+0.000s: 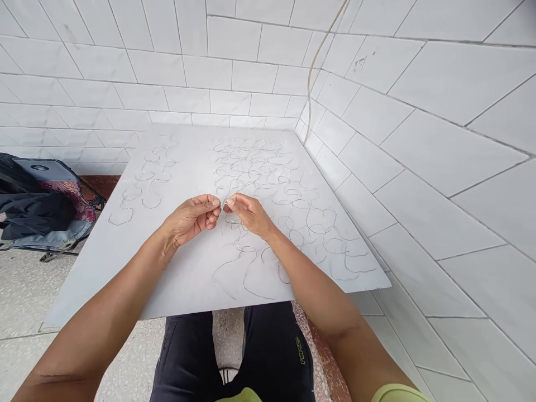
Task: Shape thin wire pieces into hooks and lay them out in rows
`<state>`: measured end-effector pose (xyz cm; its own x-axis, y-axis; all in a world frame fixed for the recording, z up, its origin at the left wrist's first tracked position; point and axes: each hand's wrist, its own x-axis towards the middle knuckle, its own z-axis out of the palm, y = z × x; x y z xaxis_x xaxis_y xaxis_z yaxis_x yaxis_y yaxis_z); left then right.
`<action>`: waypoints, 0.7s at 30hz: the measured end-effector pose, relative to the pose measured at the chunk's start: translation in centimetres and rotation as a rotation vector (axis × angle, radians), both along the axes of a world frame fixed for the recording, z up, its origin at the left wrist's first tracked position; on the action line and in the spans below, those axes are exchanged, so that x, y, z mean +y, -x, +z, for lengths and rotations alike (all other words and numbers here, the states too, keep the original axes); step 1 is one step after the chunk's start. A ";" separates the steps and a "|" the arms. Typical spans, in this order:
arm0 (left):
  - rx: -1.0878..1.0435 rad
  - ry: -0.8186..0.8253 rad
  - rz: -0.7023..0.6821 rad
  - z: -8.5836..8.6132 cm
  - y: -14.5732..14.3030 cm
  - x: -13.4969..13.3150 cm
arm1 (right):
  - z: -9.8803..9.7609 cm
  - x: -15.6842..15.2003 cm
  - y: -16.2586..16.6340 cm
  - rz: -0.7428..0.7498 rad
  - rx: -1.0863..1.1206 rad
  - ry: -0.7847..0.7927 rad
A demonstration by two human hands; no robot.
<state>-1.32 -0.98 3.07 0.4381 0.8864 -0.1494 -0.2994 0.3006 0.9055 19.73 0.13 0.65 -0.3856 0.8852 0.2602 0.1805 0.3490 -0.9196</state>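
Observation:
My left hand (195, 218) and my right hand (251, 215) meet above the middle of the white board (184, 279). Thumb and fingers are pinched together on each, the fingertips almost touching. A fine curved strand, like thin wire, seems to run between them, but it is too thin to make out fully. Below and beyond my right hand, many loose curved wires (318, 232) lie spread over the board's right half. A smaller group of curved wires (151, 207) lies in a column at the left, beyond my left hand.
White tiled walls (243, 39) border the board at the back and right. A thin cable (310, 84) hangs down the corner. To the left stands a folding chair (62, 173) with dark cloth (37, 215) on it. My legs (276, 346) are under the board's near edge.

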 end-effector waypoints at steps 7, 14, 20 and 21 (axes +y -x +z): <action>0.005 0.038 0.001 0.1 -0.7 -0.3 | -0.1 0.1 0.0 0.056 0.203 0.060; 0.040 0.026 0.019 0.3 -0.7 -0.3 | 0.1 -0.2 0.1 0.080 0.144 0.084; 0.065 0.041 0.037 0.0 -0.9 -0.5 | -0.1 -0.4 0.4 0.053 0.140 0.042; 0.069 0.043 0.038 0.0 -0.8 -0.5 | -0.1 -0.5 0.5 0.037 0.127 0.023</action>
<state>-0.47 -1.44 3.05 0.3920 0.8941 -0.2166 -0.2486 0.3297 0.9108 19.23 -0.35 0.57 -0.3834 0.8773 0.2887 0.0493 0.3316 -0.9421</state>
